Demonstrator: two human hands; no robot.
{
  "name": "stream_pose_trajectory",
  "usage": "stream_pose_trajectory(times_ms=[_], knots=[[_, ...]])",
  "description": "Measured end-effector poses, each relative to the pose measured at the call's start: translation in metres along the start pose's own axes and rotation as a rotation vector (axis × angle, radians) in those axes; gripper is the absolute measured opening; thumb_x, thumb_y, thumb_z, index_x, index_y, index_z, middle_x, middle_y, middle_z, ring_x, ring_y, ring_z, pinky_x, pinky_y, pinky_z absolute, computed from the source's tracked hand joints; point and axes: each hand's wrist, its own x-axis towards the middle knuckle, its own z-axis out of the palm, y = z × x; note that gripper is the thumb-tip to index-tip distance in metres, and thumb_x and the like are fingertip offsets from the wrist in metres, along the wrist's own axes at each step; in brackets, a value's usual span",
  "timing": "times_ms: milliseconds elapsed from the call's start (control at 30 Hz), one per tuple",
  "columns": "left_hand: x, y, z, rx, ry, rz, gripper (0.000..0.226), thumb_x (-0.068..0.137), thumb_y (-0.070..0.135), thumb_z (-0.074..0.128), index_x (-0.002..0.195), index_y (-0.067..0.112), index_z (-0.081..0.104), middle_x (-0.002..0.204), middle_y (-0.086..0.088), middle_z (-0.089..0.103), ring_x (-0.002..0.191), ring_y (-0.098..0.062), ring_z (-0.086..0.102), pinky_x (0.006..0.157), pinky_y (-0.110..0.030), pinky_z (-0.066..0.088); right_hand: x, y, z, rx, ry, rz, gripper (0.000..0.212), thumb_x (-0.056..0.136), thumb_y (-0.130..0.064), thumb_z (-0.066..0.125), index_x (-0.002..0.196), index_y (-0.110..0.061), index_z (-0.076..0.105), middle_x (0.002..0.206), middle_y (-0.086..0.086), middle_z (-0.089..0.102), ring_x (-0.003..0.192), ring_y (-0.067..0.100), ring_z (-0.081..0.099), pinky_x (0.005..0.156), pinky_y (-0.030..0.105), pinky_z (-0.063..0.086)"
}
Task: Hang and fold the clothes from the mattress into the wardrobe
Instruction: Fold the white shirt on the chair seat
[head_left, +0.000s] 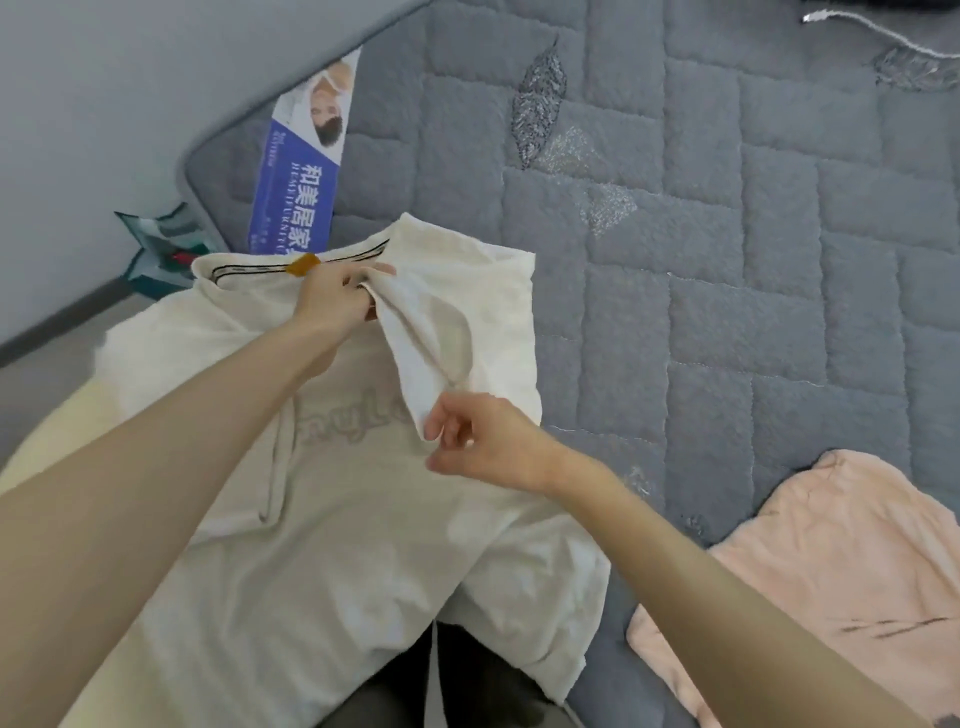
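Sleeve (441, 338) of the cream T-shirt (337, 545) is pinched taut between left hand (332, 301) at shoulder and right hand (488, 444) at hem, presumably for folding.

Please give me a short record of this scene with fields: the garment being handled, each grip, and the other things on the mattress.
garment: white shirt, spread over the mattress edge, collar away from the person
left grip: holds shirt fabric just below the collar
right grip: pinches the edge of a lifted flap
flap: raised between both grips
other garment: pink cloth, on the mattress, to the person's right
also: blue label at the mattress edge; white cable at the far side
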Motion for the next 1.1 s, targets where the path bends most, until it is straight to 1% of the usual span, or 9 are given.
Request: stream_pose_trajectory(times_ms=[100, 300, 367, 467, 600, 800, 933, 1033, 1100], knots=[[-0.003, -0.028, -0.036, -0.123, 0.079, -0.102, 0.028, 0.095, 0.000, 0.043, 0.115, 0.014, 0.056, 0.116, -0.004, 0.057, 0.084, -0.015, 0.062, 0.075, -0.027, 0.054, 0.014, -0.005, 0.032, -0.174, -0.054, -0.028, 0.030, 0.083, -0.012, 0.069, 0.111, -0.021, 0.062, 0.091, -0.006, 0.056, 0.076, 0.008, 0.053, 0.077, 0.021, 0.046], [-0.031, -0.071, -0.054, -0.021, 0.051, -0.187, 0.025, 0.094, 0.014, 0.049, 0.118, 0.017, 0.055, 0.110, -0.003, 0.060, 0.086, -0.016, 0.061, 0.081, -0.036, 0.052, 0.033, 0.007, 0.047, -0.545, 0.352, 0.058, 0.059, 0.082, -0.022, 0.068, 0.133, -0.017, 0.040, 0.133, 0.002, 0.038, 0.117, 0.025, 0.036, 0.082, 0.032, 0.042], [-0.040, -0.080, -0.047, 0.033, -0.007, -0.128, 0.020, 0.093, 0.014, 0.051, 0.109, 0.020, 0.060, 0.100, -0.001, 0.062, 0.080, -0.013, 0.060, 0.079, -0.032, 0.052, 0.036, 0.014, 0.048, -0.564, 0.351, 0.154, 0.069, 0.078, -0.028, 0.073, 0.136, -0.018, 0.036, 0.131, 0.003, 0.036, 0.117, 0.025, 0.035, 0.083, 0.033, 0.043], [-0.054, -0.086, -0.030, 0.114, -0.097, -0.015, 0.014, 0.092, 0.014, 0.056, 0.098, 0.017, 0.068, 0.091, 0.005, 0.066, 0.080, -0.006, 0.059, 0.073, -0.016, 0.046, 0.037, 0.023, 0.047, -0.529, 0.373, 0.197, 0.042, 0.080, -0.022, 0.068, 0.118, -0.017, 0.049, 0.116, 0.000, 0.049, 0.109, 0.023, 0.046, 0.081, 0.035, 0.046], [-0.064, -0.094, -0.005, 0.262, -0.298, 0.057, 0.024, 0.083, 0.031, 0.067, 0.093, 0.010, 0.072, 0.096, -0.009, 0.069, 0.090, -0.011, 0.061, 0.083, -0.030, 0.047, 0.028, 0.029, 0.041, -0.621, 0.419, 0.258, 0.011, 0.085, -0.022, 0.057, 0.095, -0.017, 0.062, 0.098, -0.003, 0.061, 0.096, 0.021, 0.056, 0.073, 0.033, 0.046], [-0.081, -0.093, 0.025, 0.572, -0.229, -0.036, 0.032, 0.082, 0.050, 0.062, 0.098, 0.022, 0.064, 0.122, -0.004, 0.044, 0.121, -0.028, 0.033, 0.103, -0.032, 0.030, 0.007, 0.044, 0.031, -0.605, 0.490, 0.240, 0.034, 0.076, -0.008, 0.063, 0.105, -0.012, 0.045, 0.111, 0.004, 0.045, 0.102, 0.025, 0.039, 0.073, 0.038, 0.045], [-0.087, -0.089, 0.017, 0.381, -0.181, 0.007, 0.035, 0.069, 0.044, 0.059, 0.058, 0.017, 0.039, 0.079, 0.002, 0.045, 0.092, -0.026, 0.044, 0.077, -0.028, 0.031, -0.004, 0.047, 0.031, -0.655, 0.416, 0.191, 0.036, 0.075, -0.001, 0.057, 0.104, -0.014, 0.041, 0.103, 0.000, 0.043, 0.090, 0.023, 0.040, 0.069, 0.036, 0.039], [-0.104, -0.098, 0.000, 0.328, -0.209, -0.026, 0.037, 0.067, 0.037, 0.062, 0.056, 0.015, 0.035, 0.066, 0.003, 0.040, 0.079, -0.021, 0.042, 0.062, -0.030, 0.028, -0.011, 0.043, 0.031, -0.883, 0.291, 0.187, 0.033, 0.073, 0.007, 0.044, 0.094, -0.018, 0.035, 0.086, -0.003, 0.048, 0.078, 0.024, 0.041, 0.070, 0.031, 0.028], [-0.115, -0.111, -0.009, 0.334, -0.280, -0.161, 0.032, 0.070, 0.032, 0.066, 0.061, 0.015, 0.041, 0.064, 0.001, 0.043, 0.068, -0.018, 0.043, 0.058, -0.028, 0.029, -0.013, 0.038, 0.032, -1.025, 0.196, 0.193, 0.028, 0.079, 0.004, 0.043, 0.094, -0.020, 0.045, 0.092, -0.001, 0.057, 0.083, 0.025, 0.051, 0.069, 0.028, 0.025]])
